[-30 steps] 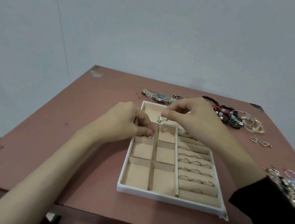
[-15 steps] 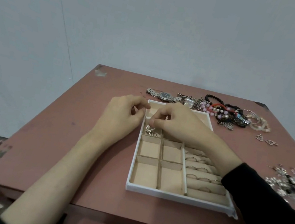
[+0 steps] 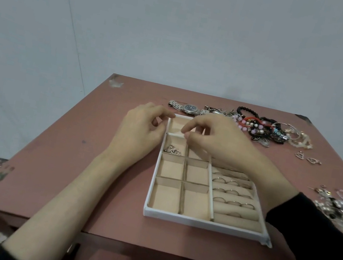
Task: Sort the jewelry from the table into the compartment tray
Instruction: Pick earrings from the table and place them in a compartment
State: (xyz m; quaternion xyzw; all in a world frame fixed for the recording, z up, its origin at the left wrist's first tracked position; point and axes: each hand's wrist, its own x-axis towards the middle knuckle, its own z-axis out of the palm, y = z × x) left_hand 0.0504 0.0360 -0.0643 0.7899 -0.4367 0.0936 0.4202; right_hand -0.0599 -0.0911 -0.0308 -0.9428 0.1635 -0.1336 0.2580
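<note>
The white compartment tray point(image 3: 195, 222) with beige lining lies on the pink table point(image 3: 69, 157). A small tangle of silver jewelry point(image 3: 172, 150) rests in the left compartment of its second row, with no finger on it. Several rings point(image 3: 233, 192) sit in the slotted rolls on the tray's right side. My right hand point(image 3: 216, 142) hovers over the far part of the tray, thumb and forefinger slightly apart above a divider, holding nothing. My left hand point(image 3: 140, 131) rests at the tray's far left corner, fingers loosely curled and empty, its forefinger tip at the rim.
Behind the tray lie a silver watch point(image 3: 189, 108) and a heap of beaded bracelets point(image 3: 258, 128). Two small heart-shaped pieces point(image 3: 307, 158) lie to the right, and a pile of small shiny pieces point(image 3: 340, 209) sits near the right edge.
My right hand carried the silver piece down into the second-row left compartment and let go of it. My left hand slid from the tray's edge toward its far left corner.
</note>
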